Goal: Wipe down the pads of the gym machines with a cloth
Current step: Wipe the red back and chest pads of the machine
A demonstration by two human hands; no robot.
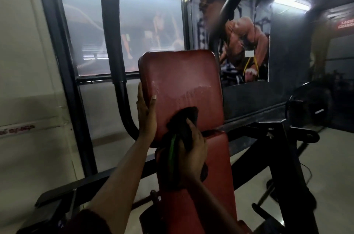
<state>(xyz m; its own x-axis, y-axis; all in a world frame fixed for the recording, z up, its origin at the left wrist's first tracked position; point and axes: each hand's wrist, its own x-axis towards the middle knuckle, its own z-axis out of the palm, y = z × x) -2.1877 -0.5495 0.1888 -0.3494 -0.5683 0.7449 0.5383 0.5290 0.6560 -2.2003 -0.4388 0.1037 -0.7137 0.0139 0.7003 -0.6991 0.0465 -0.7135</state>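
Observation:
A red upright back pad point(183, 80) stands in the middle of the head view, with a wet streaked patch across its lower half. Below it runs a second red pad point(216, 166), tilted toward me. My left hand point(146, 116) holds the upper pad's left edge, thumb on the front face and fingers behind the side. My right hand point(191, 153) grips a dark cloth point(183, 118) with a green stripe and presses it against the bottom of the upper pad. Part of the cloth hangs below my palm.
The machine's black steel frame point(272, 138) spreads to the right and below. Black uprights point(111, 42) stand at the left before a window. A poster covers the far wall point(245, 42). Pale floor point(329, 172) lies at the right.

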